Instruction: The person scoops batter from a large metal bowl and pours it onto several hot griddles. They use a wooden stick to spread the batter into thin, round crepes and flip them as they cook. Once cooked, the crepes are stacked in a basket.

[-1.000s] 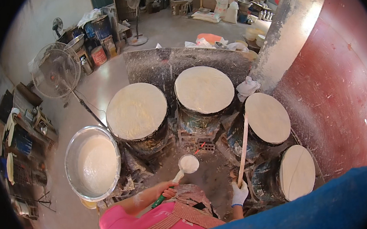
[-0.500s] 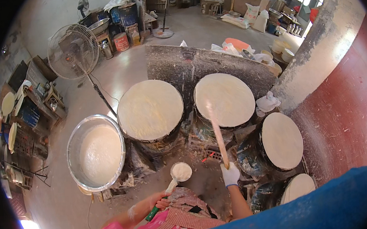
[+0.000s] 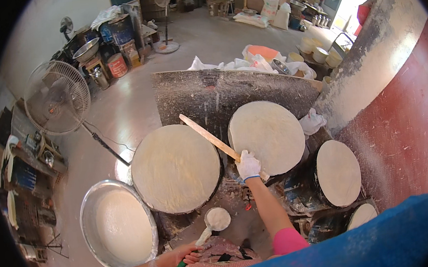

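Note:
In my bare left hand (image 3: 187,251) is a ladle (image 3: 207,233) with a green handle, held low in front of me. Its round bowl contains pale batter. My right hand (image 3: 248,165), in a white glove, is closed around a long wooden stick (image 3: 208,136). That hand is over the near edge of a round, pale batter sheet (image 3: 267,136) on a drum-like stove. The stick slants up and left, its far end above the right edge of a second batter sheet (image 3: 174,168). A metal basin (image 3: 87,231) of white batter stands at the left.
Two more round pale sheets, one farther (image 3: 338,173) and one nearer (image 3: 362,215), top drums at the right. Behind the stoves rises a dark board (image 3: 190,92). A standing fan (image 3: 58,99) is at left. A peeling pillar (image 3: 366,64) and red surface (image 3: 402,132) flank the right.
My right hand has moved forward, and the stick has swung from nearly upright to slanting left. The view has shifted. The ladle stays in my left hand.

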`<action>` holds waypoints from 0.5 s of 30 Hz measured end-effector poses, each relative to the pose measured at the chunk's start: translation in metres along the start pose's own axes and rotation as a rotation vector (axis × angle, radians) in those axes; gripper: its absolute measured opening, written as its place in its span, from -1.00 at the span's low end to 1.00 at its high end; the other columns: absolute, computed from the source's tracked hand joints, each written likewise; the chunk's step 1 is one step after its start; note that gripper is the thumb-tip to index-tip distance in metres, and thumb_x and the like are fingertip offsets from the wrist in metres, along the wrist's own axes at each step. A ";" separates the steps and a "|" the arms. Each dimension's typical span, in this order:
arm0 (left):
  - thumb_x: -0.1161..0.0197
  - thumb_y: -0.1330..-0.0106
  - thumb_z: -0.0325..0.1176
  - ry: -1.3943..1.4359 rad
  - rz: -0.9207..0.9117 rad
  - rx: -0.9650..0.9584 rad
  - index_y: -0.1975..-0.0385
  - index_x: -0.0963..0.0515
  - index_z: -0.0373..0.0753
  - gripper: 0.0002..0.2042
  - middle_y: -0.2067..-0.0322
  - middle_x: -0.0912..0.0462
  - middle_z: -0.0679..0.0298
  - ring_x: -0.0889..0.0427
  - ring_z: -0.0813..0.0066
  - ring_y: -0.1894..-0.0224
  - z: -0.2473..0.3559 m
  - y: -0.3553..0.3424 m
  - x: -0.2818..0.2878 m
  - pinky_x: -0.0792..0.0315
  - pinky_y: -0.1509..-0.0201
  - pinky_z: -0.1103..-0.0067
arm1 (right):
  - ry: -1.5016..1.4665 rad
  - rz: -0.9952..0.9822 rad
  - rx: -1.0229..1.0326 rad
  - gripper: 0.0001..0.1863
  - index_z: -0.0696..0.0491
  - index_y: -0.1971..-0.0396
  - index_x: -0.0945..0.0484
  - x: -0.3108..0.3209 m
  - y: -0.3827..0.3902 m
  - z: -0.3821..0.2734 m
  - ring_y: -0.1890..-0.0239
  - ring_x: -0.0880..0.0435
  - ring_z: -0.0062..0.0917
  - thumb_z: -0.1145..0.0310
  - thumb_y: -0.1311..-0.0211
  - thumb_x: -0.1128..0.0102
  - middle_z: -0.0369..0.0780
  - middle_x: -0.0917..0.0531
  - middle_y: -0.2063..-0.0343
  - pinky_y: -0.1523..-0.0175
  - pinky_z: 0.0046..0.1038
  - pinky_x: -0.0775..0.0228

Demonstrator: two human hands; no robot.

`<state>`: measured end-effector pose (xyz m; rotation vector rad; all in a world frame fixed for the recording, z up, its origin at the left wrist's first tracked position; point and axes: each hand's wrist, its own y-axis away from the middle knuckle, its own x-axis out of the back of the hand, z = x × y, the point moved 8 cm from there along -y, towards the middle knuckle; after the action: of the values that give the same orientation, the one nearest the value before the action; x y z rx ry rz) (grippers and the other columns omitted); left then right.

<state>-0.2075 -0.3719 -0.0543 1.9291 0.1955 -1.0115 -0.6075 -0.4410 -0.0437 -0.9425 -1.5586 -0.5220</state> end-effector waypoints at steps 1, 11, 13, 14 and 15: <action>0.14 -0.33 -0.37 -0.053 0.026 -0.004 -0.11 -0.06 0.25 -0.60 0.79 -0.08 0.44 -0.02 0.75 0.86 0.007 0.005 -0.005 0.07 0.90 0.79 | 0.017 -0.006 0.034 -0.73 0.03 0.52 -0.42 -0.001 -0.001 0.000 0.51 -0.59 -0.24 0.18 0.14 -0.25 -0.15 -0.51 0.53 0.37 -0.24 -0.44; 0.11 -0.32 -0.40 -0.149 0.133 0.023 -0.09 -0.10 0.20 -0.61 0.79 -0.03 0.46 0.00 0.75 0.86 0.035 0.017 -0.017 0.08 0.89 0.78 | 0.134 0.069 0.194 -0.80 0.00 0.55 -0.48 0.032 -0.024 0.010 0.52 -0.59 -0.29 0.24 0.20 -0.22 -0.17 -0.57 0.57 0.36 -0.30 -0.44; 0.10 -0.32 -0.39 -0.187 0.092 0.041 -0.09 -0.11 0.19 -0.62 0.79 -0.04 0.46 0.00 0.75 0.86 0.039 0.014 -0.017 0.08 0.89 0.78 | 0.144 0.044 0.147 -0.79 0.01 0.53 -0.49 0.039 -0.034 0.017 0.51 -0.59 -0.27 0.23 0.19 -0.21 -0.16 -0.58 0.56 0.35 -0.28 -0.43; 0.09 -0.32 -0.38 -0.204 0.070 0.045 -0.08 -0.11 0.19 -0.62 0.79 -0.04 0.46 -0.01 0.74 0.86 0.041 0.012 -0.017 0.08 0.89 0.78 | 0.120 0.043 0.117 -0.79 0.02 0.52 -0.50 0.049 -0.043 0.019 0.49 -0.59 -0.26 0.22 0.16 -0.18 -0.14 -0.58 0.55 0.33 -0.27 -0.43; 0.09 -0.32 -0.38 -0.229 0.096 0.070 -0.08 -0.11 0.19 -0.63 0.79 -0.04 0.45 -0.01 0.74 0.86 0.041 0.010 -0.017 0.08 0.89 0.78 | 0.097 0.038 0.087 -0.79 0.03 0.51 -0.51 0.059 -0.050 0.023 0.48 -0.59 -0.24 0.22 0.14 -0.16 -0.11 -0.59 0.54 0.32 -0.25 -0.43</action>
<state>-0.2363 -0.4054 -0.0451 1.8484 -0.0629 -1.1781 -0.6610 -0.4355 0.0164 -0.8666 -1.4621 -0.4631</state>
